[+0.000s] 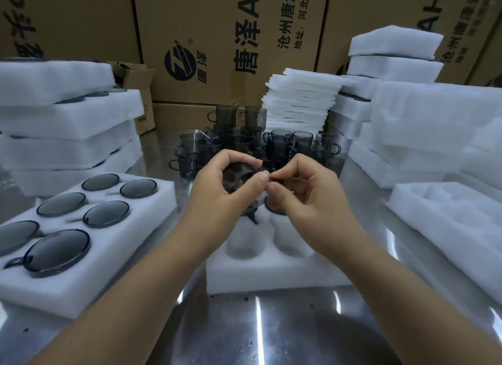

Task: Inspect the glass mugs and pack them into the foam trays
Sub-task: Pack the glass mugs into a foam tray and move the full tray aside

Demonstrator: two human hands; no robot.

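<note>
Two hands on one mug [239, 177]; step judged to be inspection. Left hand [217, 190] curled round dark body. Right hand [307, 198] pinching mug's edge between thumb and forefinger, rim or handle unclear. Mug lies between both palms, above far end of tray [271, 275], clear of foam. Advice: turn slowly against light, check rim and handle for chips, support body from below, then lower squarely into free pocket.

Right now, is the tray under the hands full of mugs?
Not full. The tray has two empty near holes; dark mugs sit only farther back, partly hidden.
</note>
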